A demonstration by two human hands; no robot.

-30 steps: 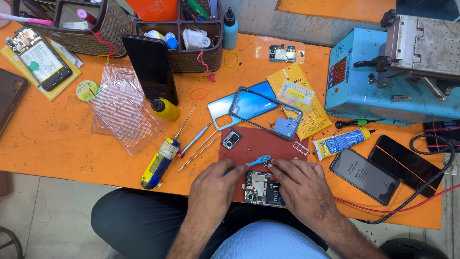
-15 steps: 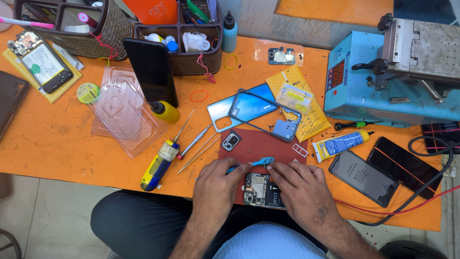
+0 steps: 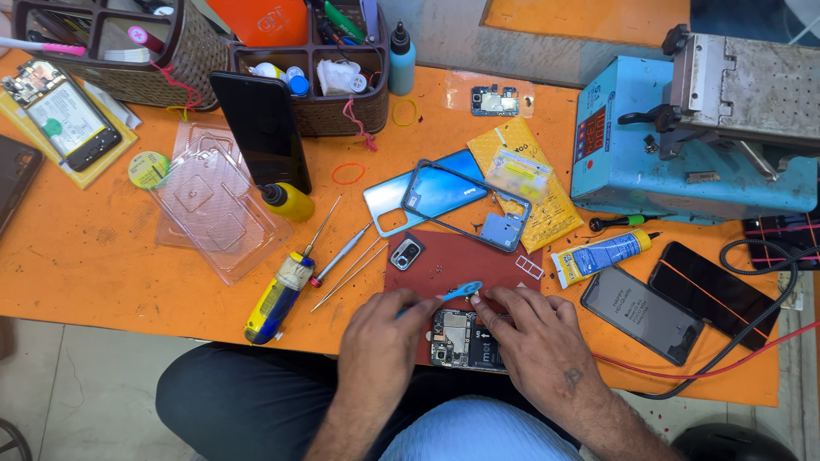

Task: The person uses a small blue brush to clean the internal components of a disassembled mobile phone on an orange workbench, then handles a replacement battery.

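An opened phone (image 3: 465,338) with its circuit board showing lies on a dark red mat (image 3: 478,260) at the near edge of the orange table (image 3: 102,265). My left hand (image 3: 380,341) holds a thin blue pry tool (image 3: 459,291) whose tip points right, above the phone's top edge. My right hand (image 3: 534,337) presses down on the phone's right side, fingertips next to the blue tool's tip. Most of the phone is hidden under both hands.
A blue back cover and phone frame (image 3: 436,195), camera module (image 3: 406,253), screwdrivers and tweezers (image 3: 342,256), glue tube (image 3: 602,254), two dark phones (image 3: 675,303), a blue machine (image 3: 683,137), baskets (image 3: 154,51), a clear plastic tray (image 3: 213,201).
Both hands shifted slightly on the phone; the blue tool's tip has moved a little right and down toward the phone's top edge.
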